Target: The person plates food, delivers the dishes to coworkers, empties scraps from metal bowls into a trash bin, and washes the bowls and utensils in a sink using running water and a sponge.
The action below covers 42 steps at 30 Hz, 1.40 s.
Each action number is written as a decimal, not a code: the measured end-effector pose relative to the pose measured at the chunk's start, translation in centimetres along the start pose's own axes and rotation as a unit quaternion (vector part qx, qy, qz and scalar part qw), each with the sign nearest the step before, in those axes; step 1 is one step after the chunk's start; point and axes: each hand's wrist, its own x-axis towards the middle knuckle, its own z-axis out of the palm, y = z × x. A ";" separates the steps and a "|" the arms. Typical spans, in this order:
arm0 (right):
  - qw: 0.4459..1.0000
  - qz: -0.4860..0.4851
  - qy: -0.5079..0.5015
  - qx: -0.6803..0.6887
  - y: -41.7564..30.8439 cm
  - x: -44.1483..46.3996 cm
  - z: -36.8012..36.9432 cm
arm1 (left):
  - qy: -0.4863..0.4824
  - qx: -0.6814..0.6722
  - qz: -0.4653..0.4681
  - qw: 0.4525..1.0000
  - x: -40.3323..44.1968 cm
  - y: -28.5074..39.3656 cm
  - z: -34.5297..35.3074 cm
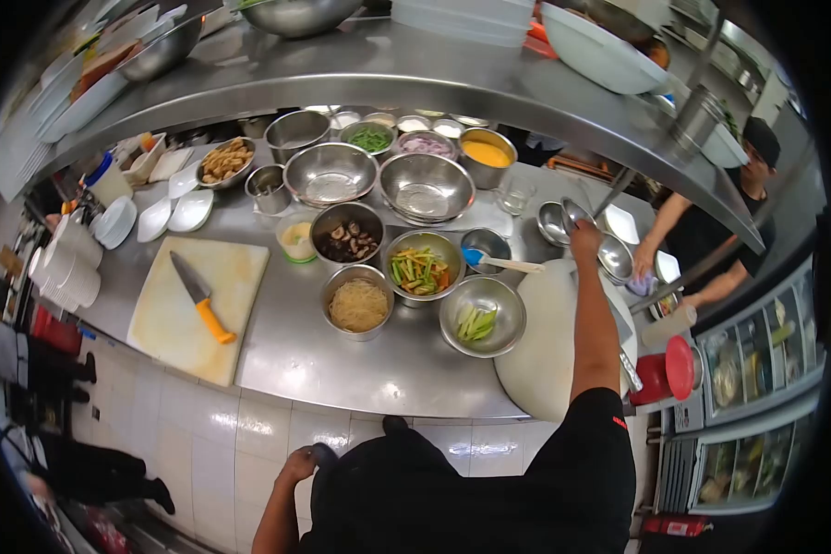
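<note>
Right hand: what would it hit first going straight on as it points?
Right hand: most likely the small metal bowl right at its fingers, which it seems to touch already. Beyond that, depth is unclear in this view.

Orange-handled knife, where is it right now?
In the head view, the orange-handled knife lies on the cutting board at the left of the steel counter, on the near side of the small white dishes.

I am making out no readable text, brand, number or sign. My black right sleeve (600, 427) is bearing a red mark (620, 423) too small to read, and a red fire extinguisher (656, 524) is showing a pale label (681, 529), also illegible.
</note>
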 end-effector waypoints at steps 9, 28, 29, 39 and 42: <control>0.945 -0.005 -0.185 0.268 -11.9 5.7 -0.8 | 0.041 0.012 -0.092 0.995 -4.0 -2.1 2.2; 0.496 0.299 -0.472 0.665 -24.8 8.0 6.2 | 0.128 -0.370 -0.019 0.920 -12.0 9.6 -2.3; 0.472 0.302 -0.459 0.690 -24.5 8.3 4.8 | 0.122 -0.376 -0.005 0.919 -12.3 10.4 -3.3; 0.534 0.275 -0.423 0.679 -30.0 14.5 -4.7 | 0.001 -0.362 0.196 0.911 -12.0 18.3 -16.7; 0.542 0.280 -0.444 0.656 -34.7 14.4 -6.5 | -0.006 -0.357 0.241 0.903 -9.9 20.0 -19.8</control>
